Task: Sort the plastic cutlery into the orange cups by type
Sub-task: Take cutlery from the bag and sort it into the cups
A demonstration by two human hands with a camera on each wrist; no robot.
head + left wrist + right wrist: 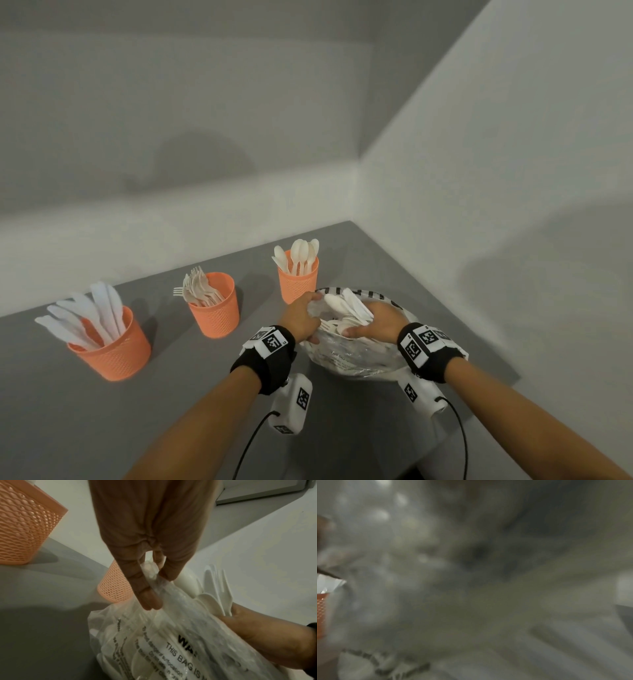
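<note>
Plastic cutlery (349, 306) in bag (356, 356), left fingers (147, 599) pinching bag rim, right hand's (378, 323) grip unclear

A bare, staged recording corner rather than a lived-in room — plain pale grey walls (479, 154) meet behind a smooth grey worktop (68, 411), and both wrists carry black bands with square printed markers (274, 342).

The head camera looks down from above at the grey table (85, 411); the left wrist camera sits close along the fingers, sharing the plastic bag (171, 649); the right wrist view is blurred.
</note>
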